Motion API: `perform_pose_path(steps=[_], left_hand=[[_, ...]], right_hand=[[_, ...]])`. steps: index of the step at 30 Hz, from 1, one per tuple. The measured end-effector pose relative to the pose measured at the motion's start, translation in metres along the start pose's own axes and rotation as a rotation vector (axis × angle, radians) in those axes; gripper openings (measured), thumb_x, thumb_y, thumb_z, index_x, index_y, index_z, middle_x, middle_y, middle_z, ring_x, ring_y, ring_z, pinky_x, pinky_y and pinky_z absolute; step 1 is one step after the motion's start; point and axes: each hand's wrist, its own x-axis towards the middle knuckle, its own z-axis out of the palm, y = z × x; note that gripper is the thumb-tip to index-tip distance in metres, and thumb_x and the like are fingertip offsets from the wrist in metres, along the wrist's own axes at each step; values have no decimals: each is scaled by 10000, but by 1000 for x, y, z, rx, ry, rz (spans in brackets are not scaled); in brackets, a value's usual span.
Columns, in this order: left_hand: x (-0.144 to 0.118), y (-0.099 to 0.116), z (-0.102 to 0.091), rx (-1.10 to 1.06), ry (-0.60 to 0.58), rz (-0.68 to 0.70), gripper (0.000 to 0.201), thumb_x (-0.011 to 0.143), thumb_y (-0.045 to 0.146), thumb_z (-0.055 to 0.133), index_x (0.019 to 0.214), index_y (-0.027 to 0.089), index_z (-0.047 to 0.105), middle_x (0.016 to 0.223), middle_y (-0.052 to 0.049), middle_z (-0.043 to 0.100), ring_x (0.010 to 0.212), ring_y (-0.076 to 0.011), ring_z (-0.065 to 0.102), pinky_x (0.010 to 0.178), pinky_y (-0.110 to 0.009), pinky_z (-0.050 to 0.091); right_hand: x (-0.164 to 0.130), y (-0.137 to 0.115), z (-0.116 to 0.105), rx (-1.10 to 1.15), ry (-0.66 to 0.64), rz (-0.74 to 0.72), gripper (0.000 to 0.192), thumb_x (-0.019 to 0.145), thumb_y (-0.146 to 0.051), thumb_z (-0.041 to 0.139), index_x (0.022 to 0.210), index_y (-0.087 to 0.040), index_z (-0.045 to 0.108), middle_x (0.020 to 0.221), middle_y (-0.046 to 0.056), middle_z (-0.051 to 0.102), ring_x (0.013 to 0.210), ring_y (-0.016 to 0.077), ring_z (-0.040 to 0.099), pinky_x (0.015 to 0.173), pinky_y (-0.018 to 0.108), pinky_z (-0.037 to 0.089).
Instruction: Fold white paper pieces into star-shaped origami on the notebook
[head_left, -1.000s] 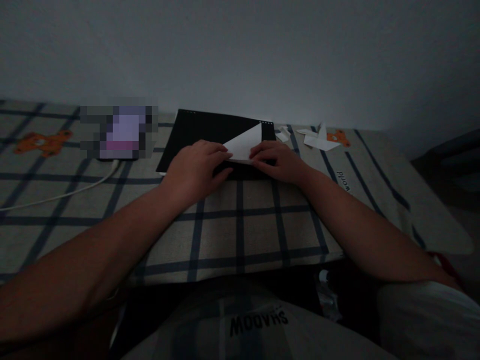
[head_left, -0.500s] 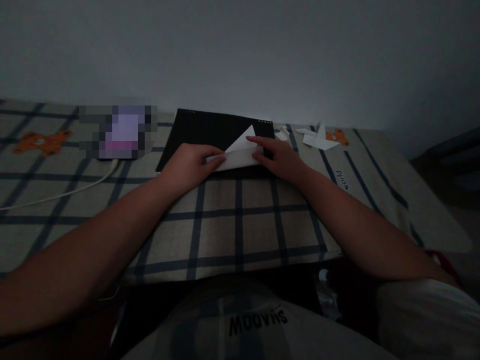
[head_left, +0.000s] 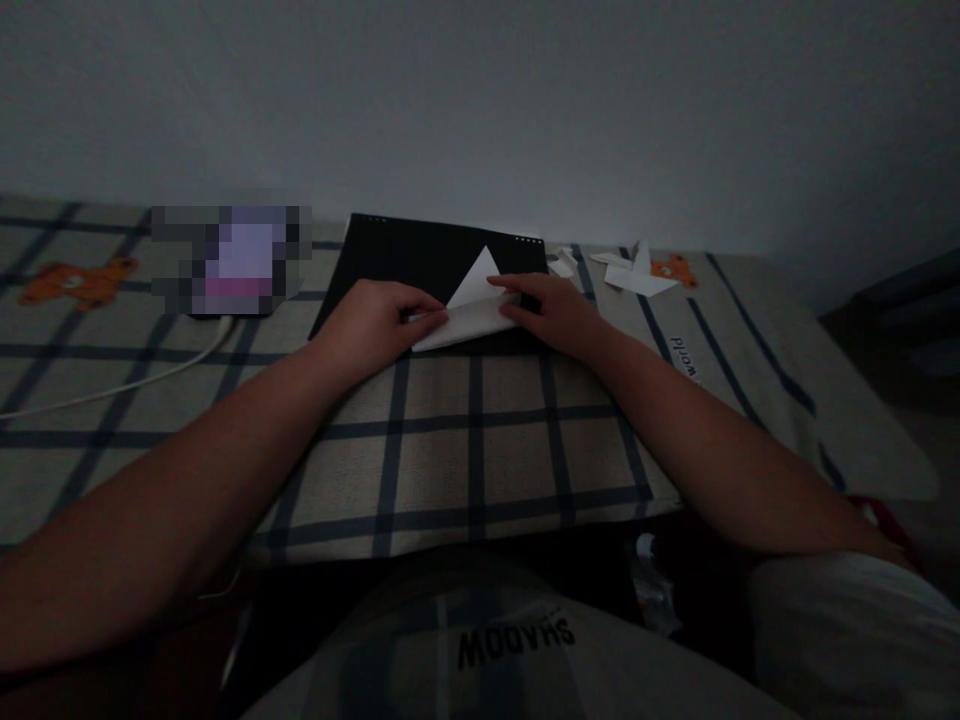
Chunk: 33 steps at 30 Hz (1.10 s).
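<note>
A sheet of white paper [head_left: 471,318], folded with a pointed triangular flap standing at its far side, is held between both hands. My left hand [head_left: 382,318] pinches its left end between thumb and fingers. At the other end, my right hand [head_left: 553,308] grips the paper, thumb at the near side and index finger on the flap. Beneath them lies a black folder or notebook [head_left: 405,250] with a row of small holes near its top edge. The fingers partly cover the paper's ends.
Right of the black folder lie a small folded paper piece [head_left: 564,263] and a folded paper shape with pointed wings [head_left: 641,275]. A phone [head_left: 244,260], pixelated, with a white cable [head_left: 161,376] stands at left. The checked tablecloth [head_left: 442,450] ends near my body; a wall rises behind.
The paper's pointed flap has shifted slightly left, and its lower left corner now shows below my left thumb. Both hands keep their hold; the whole view has shifted a little.
</note>
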Motion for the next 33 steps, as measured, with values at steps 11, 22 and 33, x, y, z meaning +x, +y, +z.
perform_pose_path(steps=[11,22,33], left_hand=[[0,1,0,124,166,161,430,1041,426,530,1319,216,782,1301,-118,774,1202,-306,695,1053,-465,542],[-11,15,15,272,-271,342,750,1093,523,469,1714,110,386,1797,-186,356,1680,-325,329,1360,-514,279],[-8,12,10,326,-363,307,772,1113,525,436,1736,85,319,1820,-178,290,1709,-307,248,1382,-494,216]], right_hand=[[2,-1,5,-64,76,67,486,936,-207,675,1411,-264,756,1409,95,777,1299,333,703,1166,578,513],[0,1,7,-79,100,45,490,916,-180,656,1391,-245,760,1382,92,787,1278,320,703,1156,548,523],[0,4,5,-90,65,-30,391,960,-194,655,1328,-225,781,1213,112,789,1134,308,698,1054,512,548]])
